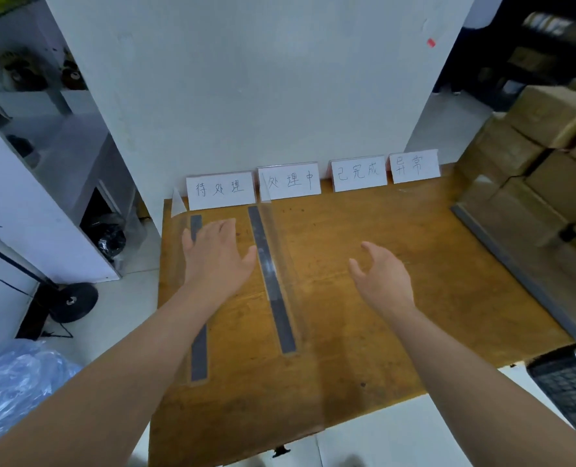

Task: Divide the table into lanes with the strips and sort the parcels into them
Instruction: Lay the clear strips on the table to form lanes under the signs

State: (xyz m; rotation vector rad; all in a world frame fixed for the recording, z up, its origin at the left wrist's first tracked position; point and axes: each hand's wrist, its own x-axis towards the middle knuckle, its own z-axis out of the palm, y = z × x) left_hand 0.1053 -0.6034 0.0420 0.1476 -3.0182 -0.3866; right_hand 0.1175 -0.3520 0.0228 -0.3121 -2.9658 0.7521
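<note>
A wooden tabletop (397,332) fills the middle of the frame, and both bare forearms reach in from the bottom edge. Two dark grey strips lie on it, running from front to back. Each has a clear plastic flange along its side.

The left strip (198,358) sits near the tabletop's left edge, and its middle is hidden under the left arm. The second strip (273,281) lies to the right of it, angled slightly, with its far end just below the cards.

The left hand (217,256) is palm down over the upper part of the left strip. Its fingers are straight and spread and grip nothing, and the thumb points towards the second strip. I cannot tell whether the palm presses on the plastic. The right hand (382,279) hovers over bare wood to the right of the second strip. It is open, with loosely bent fingers, and holds nothing.

Four white handwritten cards stand in a row along the back edge against a pale panel (263,96). They are the first card (219,190), second card (290,181), third card (359,175) and fourth card (414,166).

Brown cardboard parcels (549,176) are stacked at the right of the frame, well apart from both strips. A dark keypad (569,389) shows at the lower right. A blue plastic bag (16,382) lies at the lower left, and a black wheel (74,301) rests on the floor at the left.
</note>
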